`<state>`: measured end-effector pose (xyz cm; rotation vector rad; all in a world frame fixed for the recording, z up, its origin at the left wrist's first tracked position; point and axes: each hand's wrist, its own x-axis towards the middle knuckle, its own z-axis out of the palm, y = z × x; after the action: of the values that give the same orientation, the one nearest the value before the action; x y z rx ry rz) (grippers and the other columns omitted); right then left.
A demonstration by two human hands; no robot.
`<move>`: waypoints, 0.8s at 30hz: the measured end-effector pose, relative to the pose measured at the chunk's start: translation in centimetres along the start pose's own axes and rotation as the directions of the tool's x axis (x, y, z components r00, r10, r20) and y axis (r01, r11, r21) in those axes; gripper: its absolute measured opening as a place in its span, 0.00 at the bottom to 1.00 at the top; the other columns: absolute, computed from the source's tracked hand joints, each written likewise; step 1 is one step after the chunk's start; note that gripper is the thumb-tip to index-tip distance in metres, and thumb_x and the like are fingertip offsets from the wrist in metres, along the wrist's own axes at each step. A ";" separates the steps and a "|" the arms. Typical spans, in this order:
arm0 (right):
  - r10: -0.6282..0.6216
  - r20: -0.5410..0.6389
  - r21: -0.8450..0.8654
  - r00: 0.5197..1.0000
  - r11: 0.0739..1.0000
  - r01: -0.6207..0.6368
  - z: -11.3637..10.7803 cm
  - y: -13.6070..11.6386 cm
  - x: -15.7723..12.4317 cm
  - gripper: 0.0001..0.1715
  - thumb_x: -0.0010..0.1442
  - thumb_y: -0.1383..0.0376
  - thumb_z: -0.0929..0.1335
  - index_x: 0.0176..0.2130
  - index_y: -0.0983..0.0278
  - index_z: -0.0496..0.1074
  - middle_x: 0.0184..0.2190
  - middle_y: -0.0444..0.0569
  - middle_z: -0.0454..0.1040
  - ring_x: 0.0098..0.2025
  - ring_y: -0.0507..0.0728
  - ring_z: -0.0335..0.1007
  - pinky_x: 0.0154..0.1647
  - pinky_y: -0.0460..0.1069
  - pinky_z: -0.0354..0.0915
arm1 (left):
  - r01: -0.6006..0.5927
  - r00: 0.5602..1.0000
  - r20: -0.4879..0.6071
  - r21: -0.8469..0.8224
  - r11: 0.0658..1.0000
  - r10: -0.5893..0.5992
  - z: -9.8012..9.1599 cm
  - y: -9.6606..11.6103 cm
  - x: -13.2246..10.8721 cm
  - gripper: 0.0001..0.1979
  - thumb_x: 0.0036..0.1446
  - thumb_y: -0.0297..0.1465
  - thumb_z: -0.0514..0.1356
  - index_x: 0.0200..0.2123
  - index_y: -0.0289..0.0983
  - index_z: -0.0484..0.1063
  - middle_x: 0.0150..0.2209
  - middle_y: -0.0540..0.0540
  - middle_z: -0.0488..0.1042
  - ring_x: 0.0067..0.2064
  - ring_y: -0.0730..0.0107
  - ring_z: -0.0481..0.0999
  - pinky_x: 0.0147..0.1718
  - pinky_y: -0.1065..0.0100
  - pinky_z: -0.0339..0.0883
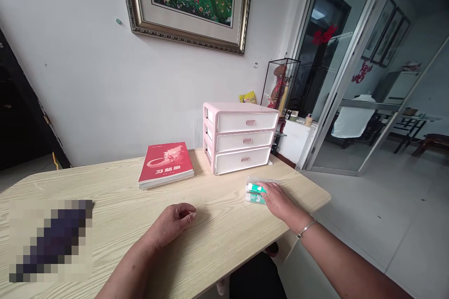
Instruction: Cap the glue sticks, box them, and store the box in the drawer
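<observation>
R hand point(277, 201) is lying partly closed on a clear plastic pkt of green-&-white items point(255, 192), fingers touching its top, can't tell if it's actually gripping, near the right edge of the light wood-grain counter point(105, 187). L hand point(173, 224) is resting on the counter w/ fingers loosely curled, holding nothing, well left of the pkt. Pink 3-drawer organizer point(242, 138) is sitting toward the far edge, just right of a red paperback point(165, 163) & a little beyond the pkt.
</observation>
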<state>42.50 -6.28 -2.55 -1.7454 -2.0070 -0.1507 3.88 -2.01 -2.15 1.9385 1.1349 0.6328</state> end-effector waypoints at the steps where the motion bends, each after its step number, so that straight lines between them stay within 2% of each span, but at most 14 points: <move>1: 0.004 0.005 0.003 1.000 1.000 -0.004 0.3 0.1 0.3 0.25 0.63 0.68 0.59 0.56 0.62 0.70 0.52 0.54 0.74 0.55 0.62 0.67 0.58 0.59 0.63 | 0.005 1.000 -0.007 -0.002 1.000 -0.005 -0.1 0.0 0.0 0.24 0.54 0.48 0.58 0.42 0.35 0.78 0.38 0.42 0.80 0.40 0.56 0.76 0.36 0.66 0.66; 6: -0.003 0.005 0.009 1.000 1.000 0.003 0.8 0.3 0.4 0.24 0.65 0.66 0.56 0.53 0.64 0.74 0.50 0.56 0.76 0.54 0.62 0.69 0.57 0.59 0.64 | 0.009 1.000 -0.016 0.020 1.000 -0.009 -0.4 -0.4 0.0 0.24 0.53 0.48 0.59 0.41 0.35 0.79 0.36 0.43 0.80 0.39 0.57 0.76 0.36 0.66 0.66; 10: -0.073 -0.052 -0.055 0.996 0.996 0.070 0.7 -0.2 -0.6 0.24 0.66 0.66 0.57 0.54 0.65 0.73 0.53 0.56 0.74 0.57 0.62 0.67 0.59 0.60 0.62 | 0.004 1.000 0.005 0.037 0.999 -0.004 -0.3 -0.8 0.1 0.23 0.54 0.47 0.58 0.43 0.35 0.78 0.36 0.43 0.80 0.37 0.58 0.76 0.35 0.65 0.65; 18: -0.157 -0.030 -0.128 0.987 0.980 0.152 0.7 -0.9 -1.8 0.20 0.65 0.66 0.60 0.51 0.64 0.75 0.51 0.57 0.76 0.55 0.64 0.70 0.58 0.64 0.64 | 0.024 1.000 -0.005 0.036 0.999 -0.024 -0.3 -0.3 0.0 0.22 0.52 0.47 0.59 0.41 0.35 0.78 0.35 0.44 0.80 0.36 0.58 0.76 0.35 0.65 0.65; 21: -0.187 -0.120 -0.079 0.975 0.981 0.179 -0.3 -2.0 -1.9 0.20 0.66 0.66 0.60 0.51 0.63 0.75 0.49 0.54 0.77 0.53 0.62 0.71 0.58 0.61 0.65 | 0.027 1.000 -0.015 0.035 0.999 -0.026 -0.3 -0.2 0.0 0.22 0.52 0.46 0.59 0.40 0.35 0.78 0.35 0.43 0.80 0.36 0.59 0.75 0.35 0.65 0.65; 24: -0.177 -0.264 -0.073 0.948 0.984 0.164 -2.1 -3.0 -1.5 0.20 0.67 0.65 0.60 0.54 0.61 0.72 0.52 0.53 0.75 0.56 0.63 0.68 0.61 0.62 0.61 | 0.020 1.000 -0.002 0.045 0.999 -0.020 -0.3 0.0 -0.1 0.21 0.53 0.46 0.59 0.40 0.35 0.79 0.36 0.43 0.80 0.37 0.58 0.76 0.36 0.65 0.65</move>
<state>40.29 -9.01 -0.70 -1.4863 -1.9620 -0.4734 3.61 -1.98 -2.01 1.9627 1.1772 0.6032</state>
